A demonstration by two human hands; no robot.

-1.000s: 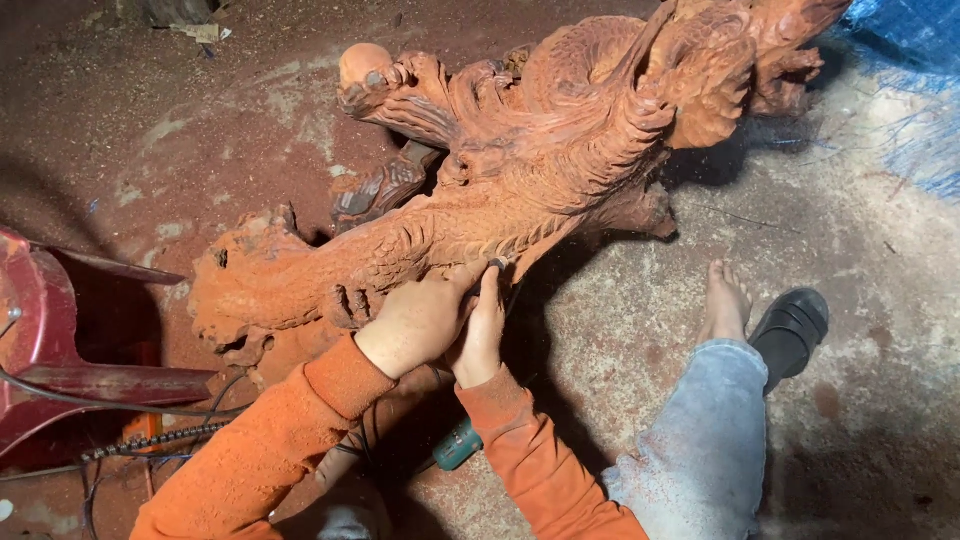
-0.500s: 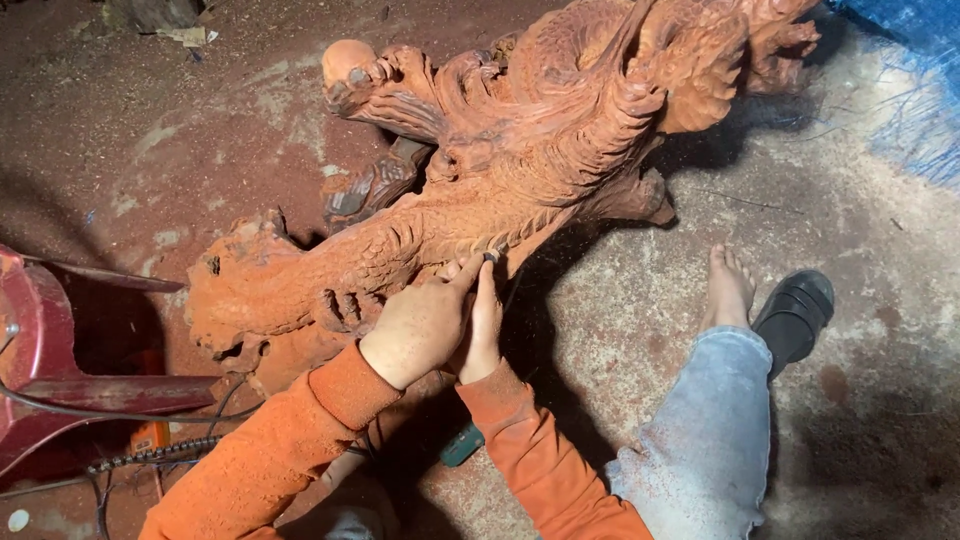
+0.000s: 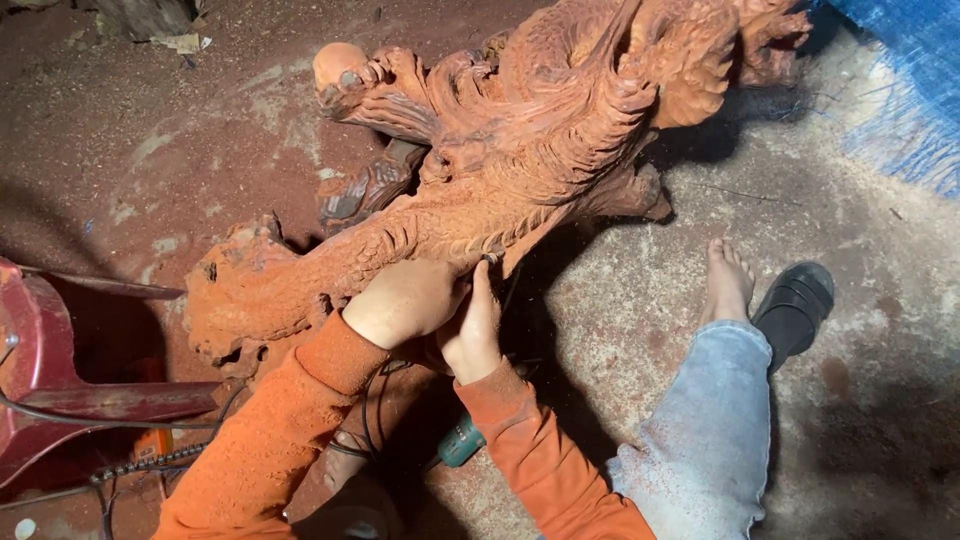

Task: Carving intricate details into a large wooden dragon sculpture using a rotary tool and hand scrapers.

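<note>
Far left: red plastic chair (image 3: 40, 360), cables beneath. Next, left hand (image 3: 400, 300), fingers curled, pressed on underside of big reddish wood carving (image 3: 520, 170), lying diag. across dusty floor (image 3: 180, 140), centre to top right. Right hand (image 3: 475, 325) just beside, touching left, fingers up against carving edge; what either holds, if anything: can't tell. Teal tool (image 3: 462, 442) below wrists. Right: bare foot (image 3: 727, 282), black shoe (image 3: 795, 300) beside; blue tarp (image 3: 900, 80) top rt.
</note>
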